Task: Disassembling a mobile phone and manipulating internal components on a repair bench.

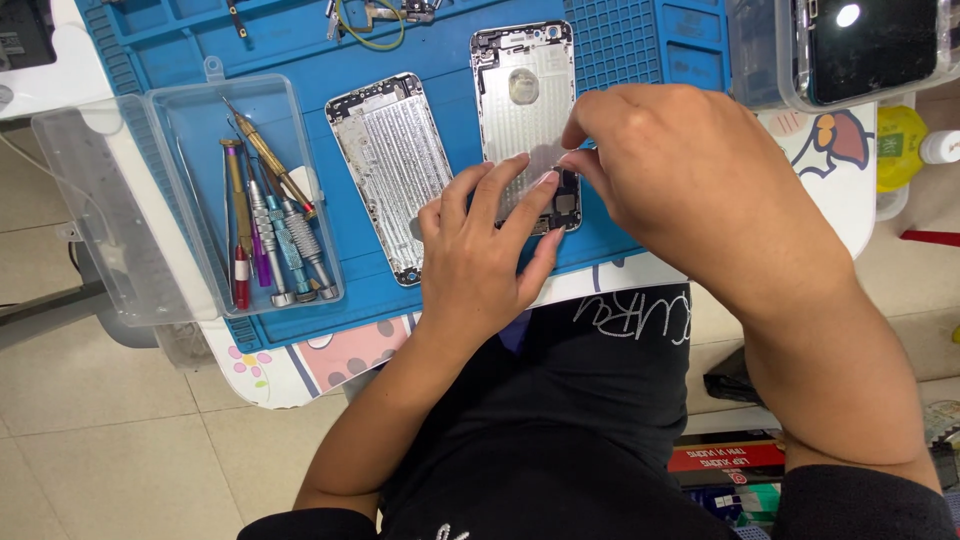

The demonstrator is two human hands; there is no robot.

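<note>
On the blue work mat (640, 60) that covers the tabletop, two stripped phone housings lie side by side, inner faces up. The person works on the right-hand housing (520, 110), which sits near the mat's front edge, its lower end under both hands.

The left hand (480, 250) rests with its fingers spread and laid flat across the lower part of this housing, steadying it. The right hand (680, 180) comes in from the right with thumb and forefinger drawn together at the housing's lower right corner, where a dark cluster of small parts (567, 200) remains. The fingertips seem to pinch something tiny there, but it is too small to make out, and no tool shows in either hand.

Judged from how things lie, the work looks well along: the upper and middle areas of the right-hand housing are bare metal, and only the bottom corner still carries parts. The left-hand housing (390, 170) lies untouched just beside the left hand and looks equally bare.

The screwdrivers (275, 230) all lie in the open clear plastic case (190, 110) on the left of the mat, well apart from both hands. A clear tray holding a dark phone screen (870, 45) stands at the top right.
</note>
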